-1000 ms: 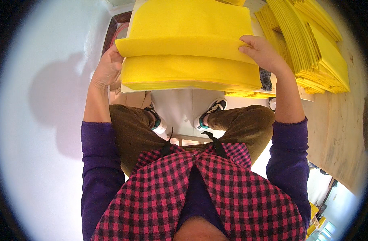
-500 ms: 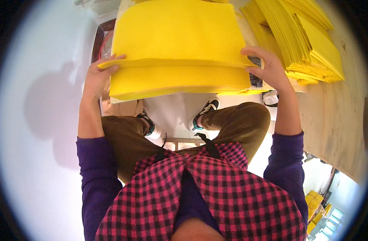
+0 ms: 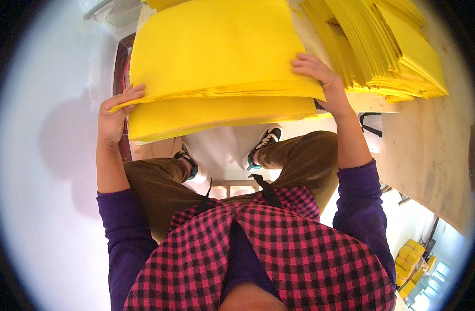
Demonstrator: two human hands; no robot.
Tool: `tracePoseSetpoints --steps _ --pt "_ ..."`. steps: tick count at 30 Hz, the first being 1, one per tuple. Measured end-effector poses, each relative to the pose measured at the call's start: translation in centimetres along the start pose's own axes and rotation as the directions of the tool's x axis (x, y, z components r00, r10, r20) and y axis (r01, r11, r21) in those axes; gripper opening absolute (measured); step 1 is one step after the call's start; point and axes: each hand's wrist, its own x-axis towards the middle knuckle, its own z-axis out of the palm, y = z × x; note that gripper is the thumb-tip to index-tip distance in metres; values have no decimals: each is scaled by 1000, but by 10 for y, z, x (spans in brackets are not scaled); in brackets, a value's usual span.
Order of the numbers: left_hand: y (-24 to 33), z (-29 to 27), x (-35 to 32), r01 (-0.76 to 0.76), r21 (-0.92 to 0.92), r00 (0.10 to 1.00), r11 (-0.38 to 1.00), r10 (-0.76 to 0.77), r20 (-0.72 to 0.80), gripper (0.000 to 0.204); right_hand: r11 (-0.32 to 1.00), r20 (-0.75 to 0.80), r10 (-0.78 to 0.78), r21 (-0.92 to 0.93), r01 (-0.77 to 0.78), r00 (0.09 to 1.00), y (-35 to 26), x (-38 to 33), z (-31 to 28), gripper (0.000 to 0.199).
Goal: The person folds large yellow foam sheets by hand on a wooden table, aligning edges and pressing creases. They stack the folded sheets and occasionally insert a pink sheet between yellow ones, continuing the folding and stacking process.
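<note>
In front of me lies a broad batch of yellow felt-like sheets (image 3: 217, 46), its layered near edge raised slightly above more yellow sheets (image 3: 222, 111) below. My left hand (image 3: 114, 116) pinches the near left corner of the upper batch, thumb underneath and fingers on top. At the near right corner, my right hand (image 3: 326, 83) grips the same batch, its fingers spread over the top face and its thumb mostly hidden at the edge. The lower sheets jut out toward me beneath the raised edge, and neither hand is on their front edge.
On the wooden table (image 3: 419, 160) to the right, folded yellow sheets (image 3: 362, 41) lie in thick, leaning piles. A white wall (image 3: 45, 155) runs close along my left. Below are my shoes (image 3: 266, 140) and a wooden bar. Yellow bundles (image 3: 409, 259) sit at the far lower right.
Both hands have shifted left with the upper sheets, the left one also nearer to me. Several layers now show at the raised edge. My right fingers have moved further onto the top face.
</note>
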Motion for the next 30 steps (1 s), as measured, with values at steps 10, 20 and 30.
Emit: tracePoseSetpoints --steps 10,20,30 --pt "6 10 -3 -48 24 989 999 51 -138 28 1000 -31 17 -4 -17 999 -1 5 4 28" --pt "6 -5 4 -87 134 992 987 97 -75 15 983 -179 181 66 -171 967 -1 7 19 23" --pt "8 1 6 34 -21 922 999 -40 -386 19 853 -266 476 372 -366 839 -1 9 30 17"
